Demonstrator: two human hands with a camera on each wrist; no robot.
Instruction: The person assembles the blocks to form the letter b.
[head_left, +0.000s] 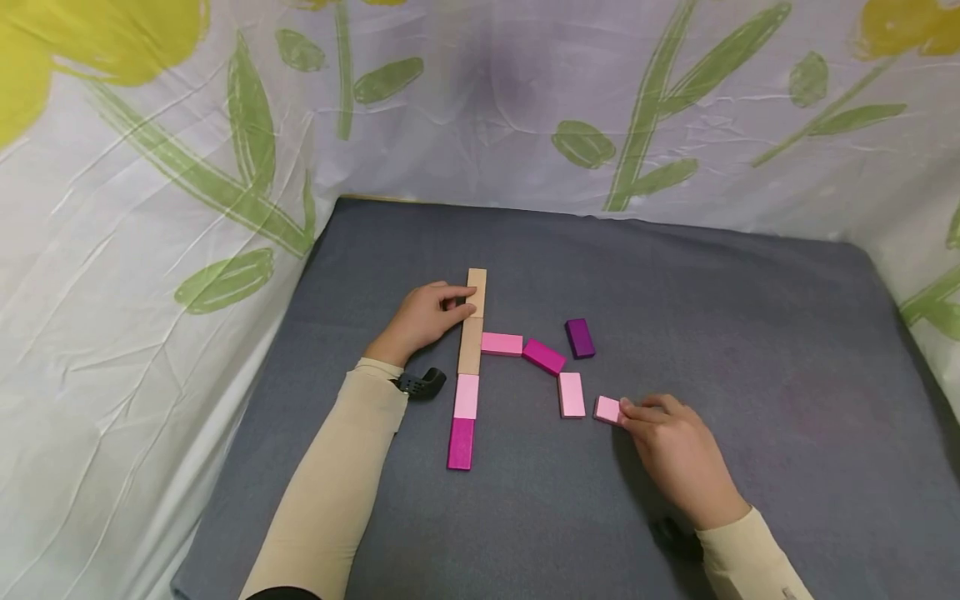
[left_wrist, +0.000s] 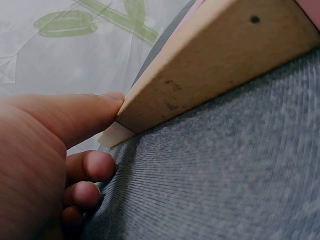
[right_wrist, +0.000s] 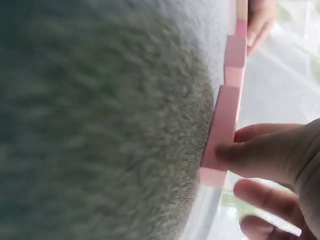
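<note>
My left hand (head_left: 423,318) lies at the far end of a straight row, thumb and index finger touching the far plain wooden block (head_left: 479,282). Its thumb (left_wrist: 87,117) rests at the upper edge near a seam, with the other fingers bent beside the row. A second plain wooden block (head_left: 470,346), a light pink block (head_left: 466,396) and a magenta block (head_left: 461,443) continue the row towards me. On the right, my right hand (head_left: 678,454) pinches a light pink block (head_left: 606,409) at the cloth, beside another light pink block (head_left: 571,395).
From the row's right side branches a pink block (head_left: 502,344), then a slanted magenta block (head_left: 544,356). A purple block (head_left: 580,338) lies apart behind them. Grey cloth (head_left: 712,317) covers the table; a flower-patterned curtain (head_left: 495,158) hangs behind and at the sides.
</note>
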